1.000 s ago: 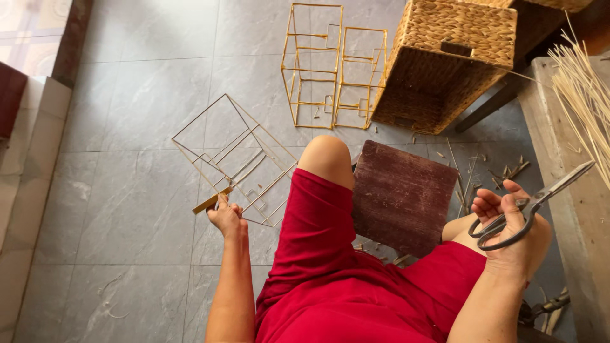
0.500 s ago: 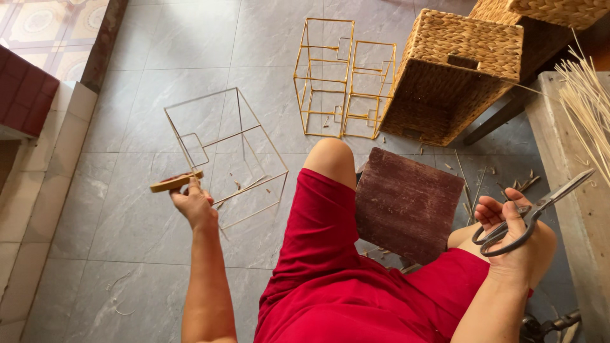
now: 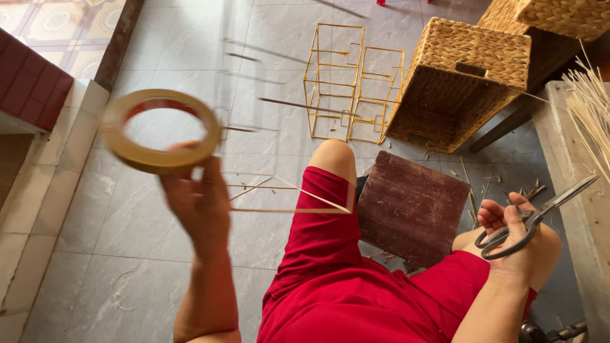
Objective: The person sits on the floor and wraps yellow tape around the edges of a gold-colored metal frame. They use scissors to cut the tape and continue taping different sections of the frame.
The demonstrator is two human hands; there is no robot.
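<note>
Head camera, looking down past red shorts (image 3: 356, 279) and a raised knee, shows the left hand (image 3: 197, 203) lifted in front of the lens, its fingers closed on the lower rim of a tan tape roll (image 3: 159, 130); both are blurred by motion. A thin wire frame (image 3: 279, 190) shows as faint streaks just beside that hand, near the knee; whether the hand also grips it cannot be told. The right hand (image 3: 518, 232) rests on the right thigh with its fingers through the loops of dark scissors (image 3: 534, 219), blades closed and pointing up and to the right. Judged from this, the step in hand is handling the tape at the bare frame, with the cutting tool held ready. The next move would call for finding the free end of the tape and steadying the frame, since one hand is occupied by the scissors. Working surface: a grey tiled floor (image 3: 82, 254) scattered with short offcuts near a dark red wooden stool (image 3: 413, 206) that stands just beside the knee. Two yellow-wrapped box frames (image 3: 352, 82) stand upright side by side beyond it, next to a woven basket (image 3: 464, 79) tipped on its side. A bundle of pale sticks (image 3: 591, 114) lies on a concrete ledge at right. A red tiled step (image 3: 28, 86) and patterned tiles border the left edge.
</note>
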